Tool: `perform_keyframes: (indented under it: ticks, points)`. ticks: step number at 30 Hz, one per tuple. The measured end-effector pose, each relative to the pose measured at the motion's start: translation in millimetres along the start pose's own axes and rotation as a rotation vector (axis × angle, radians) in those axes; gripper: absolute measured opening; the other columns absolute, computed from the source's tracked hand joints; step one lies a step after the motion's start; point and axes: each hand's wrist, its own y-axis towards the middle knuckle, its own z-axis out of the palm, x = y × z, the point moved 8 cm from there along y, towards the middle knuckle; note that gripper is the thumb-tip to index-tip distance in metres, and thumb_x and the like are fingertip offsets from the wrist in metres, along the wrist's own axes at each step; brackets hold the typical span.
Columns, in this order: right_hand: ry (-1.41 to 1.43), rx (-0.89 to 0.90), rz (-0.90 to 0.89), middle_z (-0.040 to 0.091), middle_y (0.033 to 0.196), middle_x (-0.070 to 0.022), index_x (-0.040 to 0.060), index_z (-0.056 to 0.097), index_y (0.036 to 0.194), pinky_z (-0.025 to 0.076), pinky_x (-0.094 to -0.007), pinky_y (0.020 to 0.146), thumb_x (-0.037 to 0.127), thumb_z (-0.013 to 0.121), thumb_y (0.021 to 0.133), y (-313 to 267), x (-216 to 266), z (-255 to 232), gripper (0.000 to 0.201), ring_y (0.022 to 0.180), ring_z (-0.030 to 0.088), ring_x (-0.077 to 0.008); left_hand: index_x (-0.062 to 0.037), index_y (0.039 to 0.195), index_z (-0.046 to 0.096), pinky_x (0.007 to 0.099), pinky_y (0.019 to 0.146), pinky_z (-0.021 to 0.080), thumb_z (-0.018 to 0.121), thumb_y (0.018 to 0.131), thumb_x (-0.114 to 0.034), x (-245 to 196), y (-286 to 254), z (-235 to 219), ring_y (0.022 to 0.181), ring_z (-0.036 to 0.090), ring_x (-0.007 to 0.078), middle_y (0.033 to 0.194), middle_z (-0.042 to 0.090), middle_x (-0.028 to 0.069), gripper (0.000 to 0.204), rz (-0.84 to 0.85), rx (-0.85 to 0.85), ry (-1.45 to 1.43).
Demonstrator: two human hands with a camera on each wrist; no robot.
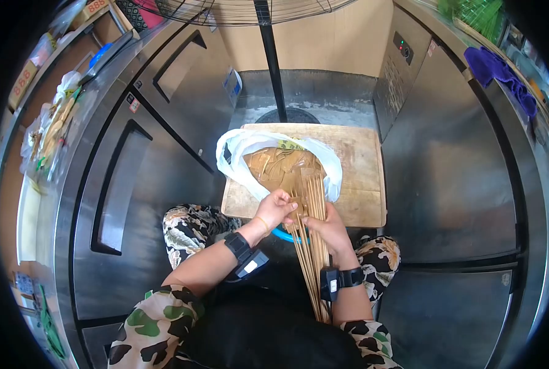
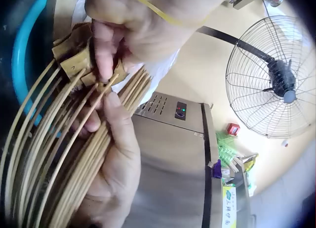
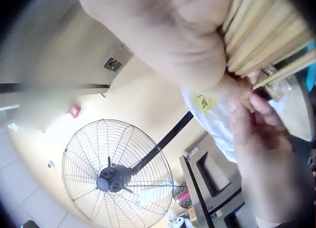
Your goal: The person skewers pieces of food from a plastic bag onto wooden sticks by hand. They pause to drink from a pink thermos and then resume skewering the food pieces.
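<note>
A bundle of bamboo skewers (image 1: 316, 246) runs down from my right hand (image 1: 331, 229), which grips it. In the left wrist view, folded flat brown food pieces (image 2: 76, 60) sit on the ends of several skewers. My left hand (image 1: 273, 209) pinches a brown piece at one skewer's tip, close to the right thumb; its fingers partly hide the piece. Just beyond both hands lies an open white plastic bag (image 1: 232, 163) full of similar brown sheets (image 1: 271, 166). It rests on a wooden board (image 1: 359, 169).
A blue rim (image 1: 282, 234) shows below the board's near edge. Steel cabinets (image 1: 447, 154) flank both sides, with a purple cloth (image 1: 499, 74) on the right counter. A wire-caged fan (image 2: 276, 75) on a black pole (image 1: 271, 67) stands behind the board.
</note>
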Motion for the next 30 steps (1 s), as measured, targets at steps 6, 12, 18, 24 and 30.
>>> perform_keyframes:
  ticks: [6,12,18,24,30]
  points:
    - [0.167,0.089,0.115,0.056,0.073,-0.0043,0.002,0.049,0.104,0.046,-0.0259,0.051,0.004,0.057,0.076,6.9,-23.7,-0.4,0.03,0.057,0.054,-0.0118,-0.0073,0.078,0.055,0.0169,0.044,0.042,0.066,0.084,-0.018,-0.8,14.7,-5.3,0.048,0.054,0.0072,0.06,0.056,-0.0001,0.017,-0.151,0.133,0.228]
    - [0.215,0.086,0.166,0.056,0.073,-0.0055,0.0011,0.046,0.112,0.047,-0.026,0.053,0.001,0.054,0.075,6.2,-18.0,3.2,0.038,0.058,0.055,-0.0132,-0.0033,0.081,0.06,0.0265,0.051,0.048,0.063,0.085,-0.022,-52.9,46.8,-40.6,0.056,0.059,0.0112,0.066,0.061,0.004,0.019,0.415,-0.215,0.805]
    - [0.251,0.099,0.146,0.056,0.074,-0.0054,0.0006,0.047,0.11,0.047,-0.0266,0.052,0.001,0.054,0.075,6.1,-14.8,4.5,0.037,0.059,0.055,-0.0128,-0.0034,0.088,0.059,0.025,0.057,0.047,0.065,0.083,-0.015,-23.0,75.4,-43.5,0.065,0.059,0.0097,0.071,0.062,0.0048,0.014,0.292,-0.198,0.741]
    - [0.168,0.047,0.122,0.056,0.076,-0.0038,0.0013,0.048,0.109,0.045,-0.0252,0.051,0.004,0.061,0.075,8.5,-14.3,0.5,0.037,0.058,0.053,-0.0107,-0.0063,0.087,0.056,0.0207,0.061,0.046,0.066,0.083,-0.01,-23.0,62.0,-40.2,0.067,0.055,0.0072,0.075,0.059,-0.0014,0.011,0.224,-0.034,0.271]
    - [0.168,0.047,0.106,0.056,0.076,-0.003,0.0016,0.048,0.11,0.045,-0.0247,0.051,0.004,0.062,0.076,7.6,-11.6,-1.2,0.037,0.058,0.053,-0.0099,-0.0067,0.085,0.057,0.0193,0.066,0.047,0.065,0.08,-0.001,-40.5,35.4,-27.6,0.071,0.054,0.0047,0.077,0.059,-0.0021,0.011,0.084,0.034,-0.03]
